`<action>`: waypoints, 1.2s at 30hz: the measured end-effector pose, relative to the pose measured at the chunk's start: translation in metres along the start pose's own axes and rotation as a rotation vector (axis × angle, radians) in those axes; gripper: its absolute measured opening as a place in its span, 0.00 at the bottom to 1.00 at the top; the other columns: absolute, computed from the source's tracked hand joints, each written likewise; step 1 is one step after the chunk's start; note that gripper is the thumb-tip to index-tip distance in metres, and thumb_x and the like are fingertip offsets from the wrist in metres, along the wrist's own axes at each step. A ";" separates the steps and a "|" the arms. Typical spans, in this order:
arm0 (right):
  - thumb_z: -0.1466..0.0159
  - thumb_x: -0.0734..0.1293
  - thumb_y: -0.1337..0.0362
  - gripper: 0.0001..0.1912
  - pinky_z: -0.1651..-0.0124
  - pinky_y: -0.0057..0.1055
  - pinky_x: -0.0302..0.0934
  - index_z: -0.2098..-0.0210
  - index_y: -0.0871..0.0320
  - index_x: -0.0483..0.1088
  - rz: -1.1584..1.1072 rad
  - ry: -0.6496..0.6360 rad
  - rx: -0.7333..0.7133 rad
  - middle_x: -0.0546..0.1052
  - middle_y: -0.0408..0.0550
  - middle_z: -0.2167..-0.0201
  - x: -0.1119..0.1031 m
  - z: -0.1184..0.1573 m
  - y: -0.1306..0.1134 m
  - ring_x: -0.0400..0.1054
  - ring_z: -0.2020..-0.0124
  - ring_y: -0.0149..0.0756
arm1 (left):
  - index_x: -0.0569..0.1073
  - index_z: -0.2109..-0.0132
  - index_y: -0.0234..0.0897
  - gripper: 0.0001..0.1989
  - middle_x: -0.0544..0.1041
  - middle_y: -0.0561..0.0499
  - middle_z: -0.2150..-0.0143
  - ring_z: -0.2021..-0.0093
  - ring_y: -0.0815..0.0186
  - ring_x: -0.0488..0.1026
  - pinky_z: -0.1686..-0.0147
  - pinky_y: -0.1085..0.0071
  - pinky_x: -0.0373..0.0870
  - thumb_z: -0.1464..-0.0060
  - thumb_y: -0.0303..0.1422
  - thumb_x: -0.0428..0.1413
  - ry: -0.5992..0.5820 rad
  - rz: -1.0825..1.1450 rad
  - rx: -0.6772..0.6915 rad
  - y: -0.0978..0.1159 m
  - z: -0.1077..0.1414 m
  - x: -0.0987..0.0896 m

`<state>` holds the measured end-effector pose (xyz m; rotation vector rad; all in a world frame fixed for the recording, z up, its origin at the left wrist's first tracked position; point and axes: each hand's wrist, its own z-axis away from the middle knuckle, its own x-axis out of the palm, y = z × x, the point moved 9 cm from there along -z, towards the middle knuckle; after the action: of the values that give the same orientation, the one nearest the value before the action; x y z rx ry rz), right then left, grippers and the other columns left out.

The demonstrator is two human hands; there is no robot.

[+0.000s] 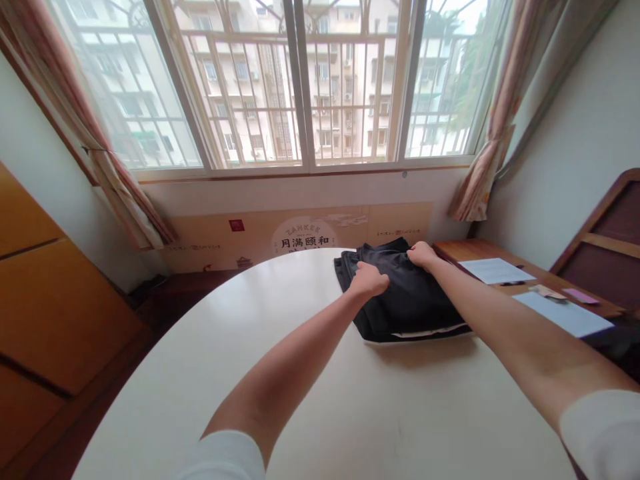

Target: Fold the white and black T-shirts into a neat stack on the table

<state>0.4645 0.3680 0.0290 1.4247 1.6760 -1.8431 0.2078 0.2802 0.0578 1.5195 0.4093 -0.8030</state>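
Observation:
A folded stack of black cloth [410,300] lies on the far right part of the round white table [240,340]. A thin white edge shows along its near side. My left hand [369,279] is closed on the cloth near its left far corner, fingers curled. At the far edge of the stack, my right hand [421,255] pinches the black cloth. Both forearms reach forward over the table, and the right one passes along the right side of the stack.
A brown wooden desk [450,252] stands at the right, bearing paper sheets [497,271], a pen and a pink item [581,296]. Beside it is a wooden chair [600,247]. Beyond the table are a printed panel [225,233] and a barred window. An orange-brown cabinet [60,293] stands left.

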 end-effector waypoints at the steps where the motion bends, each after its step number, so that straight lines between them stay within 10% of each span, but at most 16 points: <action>1: 0.40 0.71 0.71 0.04 0.50 0.41 0.70 0.64 0.61 0.78 0.018 0.022 0.003 0.82 0.62 0.60 0.005 -0.002 0.005 0.78 0.54 0.53 | 0.57 0.32 0.14 0.40 0.71 0.19 0.38 0.38 0.39 0.72 0.41 0.55 0.69 0.44 0.34 0.60 0.021 -0.102 -0.011 -0.004 0.010 0.005; 6: 0.41 0.71 0.70 0.12 0.45 0.39 0.68 0.57 0.58 0.79 0.068 0.047 -0.054 0.82 0.58 0.51 0.000 -0.019 0.008 0.76 0.49 0.50 | 0.58 0.31 0.21 0.34 0.65 0.24 0.35 0.35 0.37 0.67 0.37 0.49 0.65 0.37 0.39 0.54 0.075 -0.299 0.156 0.012 0.069 0.036; 15: 0.40 0.72 0.67 0.07 0.53 0.31 0.69 0.62 0.57 0.81 0.128 0.001 -0.139 0.83 0.51 0.62 -0.011 -0.027 -0.002 0.77 0.59 0.41 | 0.64 0.39 0.30 0.25 0.63 0.35 0.39 0.43 0.57 0.72 0.38 0.66 0.66 0.45 0.21 0.54 -0.028 0.157 0.175 -0.002 0.094 0.048; 22: 0.29 0.62 0.60 0.27 0.32 0.54 0.57 0.33 0.64 0.67 0.284 0.110 -0.302 0.68 0.71 0.33 0.006 0.021 -0.047 0.63 0.32 0.60 | 0.70 0.39 0.26 0.23 0.69 0.27 0.34 0.35 0.40 0.67 0.35 0.47 0.63 0.31 0.40 0.48 0.016 -0.402 0.431 0.002 0.123 0.052; 28: 0.22 0.49 0.50 0.32 0.25 0.67 0.34 0.25 0.56 0.57 0.371 -0.339 -0.491 0.55 0.57 0.23 0.084 0.066 -0.060 0.46 0.22 0.52 | 0.51 0.23 0.23 0.39 0.52 0.31 0.21 0.21 0.48 0.48 0.25 0.53 0.45 0.28 0.48 0.46 -0.106 -0.566 0.770 -0.016 0.132 0.087; 36: 0.22 0.50 0.55 0.31 0.26 0.71 0.27 0.24 0.59 0.56 0.502 -0.252 -0.495 0.52 0.60 0.22 0.058 0.046 -0.040 0.42 0.21 0.51 | 0.55 0.24 0.37 0.29 0.59 0.41 0.22 0.24 0.52 0.54 0.28 0.36 0.50 0.27 0.38 0.43 -0.030 -0.534 0.762 -0.029 0.119 0.076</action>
<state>0.3860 0.3624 0.0008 1.1964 1.3586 -1.1744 0.2112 0.1531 -0.0096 2.1289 0.5291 -1.5171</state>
